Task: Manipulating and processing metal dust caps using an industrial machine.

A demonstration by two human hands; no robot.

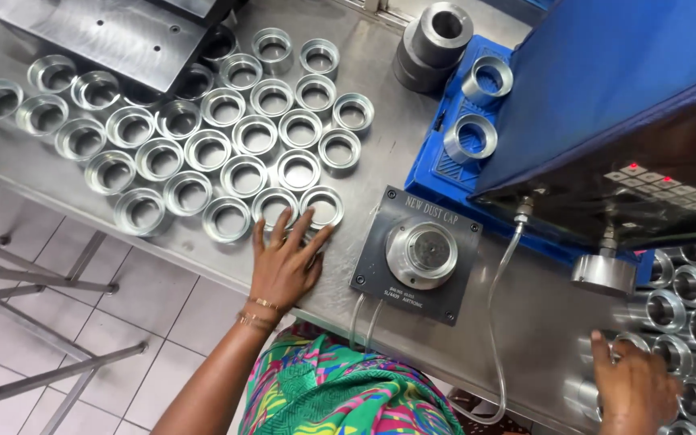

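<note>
steel covers the bench (380, 137), and on it lies a crowd of shiny metal rings (203, 121) in loose rows. the left hand (285, 262) rests flat at the near edge of that crowd, grip released and fingers (304, 221) spread over the nearest ring (274, 205), with another ring (321, 206) just beside the fingertips. the right hand (634, 391) sits at the bench's right end among a second batch of rings (694, 322), fingers curled over one of them; whether it is grasping that one i cannot tell. between the hands stands a dark square fixture (417, 254) carrying a round metal cap (422, 252). a blue tray (445, 161) behind holds two larger rings.
</note>
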